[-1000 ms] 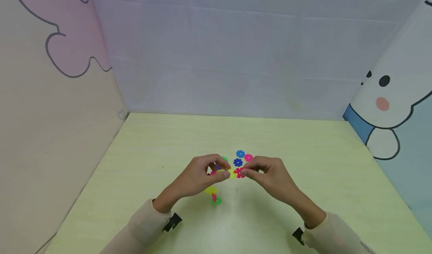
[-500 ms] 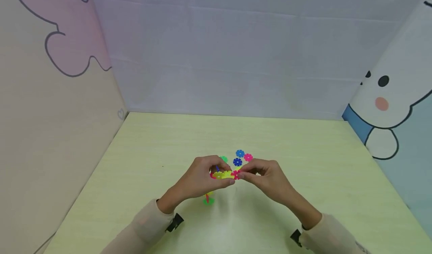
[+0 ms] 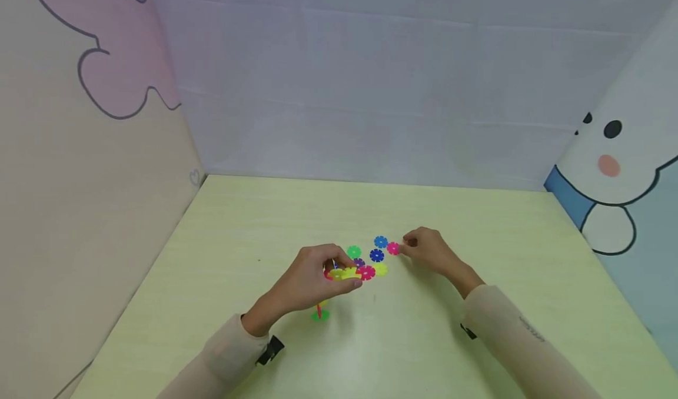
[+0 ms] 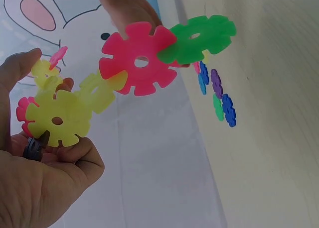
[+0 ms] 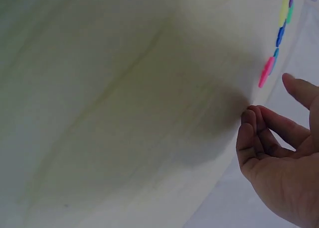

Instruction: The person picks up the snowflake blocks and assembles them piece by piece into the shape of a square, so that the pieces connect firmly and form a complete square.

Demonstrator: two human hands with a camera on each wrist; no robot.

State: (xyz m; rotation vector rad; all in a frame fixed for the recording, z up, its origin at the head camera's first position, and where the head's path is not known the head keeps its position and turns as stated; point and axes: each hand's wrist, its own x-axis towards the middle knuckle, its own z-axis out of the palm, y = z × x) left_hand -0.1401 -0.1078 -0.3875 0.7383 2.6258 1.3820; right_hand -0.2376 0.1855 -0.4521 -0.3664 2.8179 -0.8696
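Observation:
My left hand (image 3: 304, 278) grips a chain of interlocking plastic snowflake discs (image 4: 75, 121) above the table. The chain has yellow and pink discs; at one end a pink disc (image 4: 117, 58) slots into a green disc (image 4: 209, 39). At its other end another pink disc (image 3: 366, 272) sticks out past the left fingertips. Part of the chain is hidden by the palm. My right hand (image 3: 434, 250) is low over the table beside a loose pink disc (image 3: 392, 248). In the right wrist view its thumb stands apart from the loosely bent fingers, with nothing between them.
Several loose discs lie in front of the hands: light blue (image 3: 381, 242), dark blue (image 3: 376, 255), yellow (image 3: 379, 269), green (image 3: 354, 252) and purple (image 3: 359, 263). The pale table (image 3: 265, 216) ends at a white backdrop (image 3: 339, 93), with cartoon-printed panels on both sides.
My right hand has let go of the pink disc, now on the chain's end, and moved forward and right to the loose pink disc. The left hand still holds the chain in about the same place.

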